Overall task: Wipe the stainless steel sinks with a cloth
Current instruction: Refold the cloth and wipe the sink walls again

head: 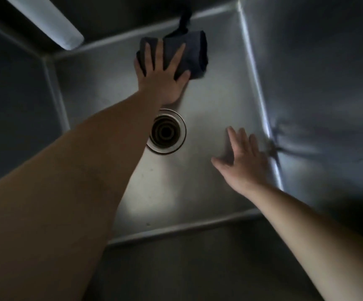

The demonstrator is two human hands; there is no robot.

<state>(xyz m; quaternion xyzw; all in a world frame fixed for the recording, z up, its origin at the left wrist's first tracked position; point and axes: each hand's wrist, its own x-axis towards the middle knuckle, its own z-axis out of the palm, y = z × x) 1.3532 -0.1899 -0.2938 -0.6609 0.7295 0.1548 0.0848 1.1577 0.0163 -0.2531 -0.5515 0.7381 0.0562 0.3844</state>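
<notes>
I look straight down into a deep stainless steel sink [215, 101]. My left hand [163, 77] lies flat with spread fingers on a folded dark cloth [193, 51], pressing it against the sink floor near the far wall. A strip of the cloth trails up that wall. My right hand [243, 159] is open with fingers together and empty, over the floor near the right wall, whose steel mirrors it. The round drain [167, 131] lies between the two hands, its left edge hidden by my left forearm.
A pale cylindrical spout or pipe [50, 22] juts in at the top left above the basin. The sink's four steep walls close the space on all sides. The near wall [198, 263] is in deep shadow.
</notes>
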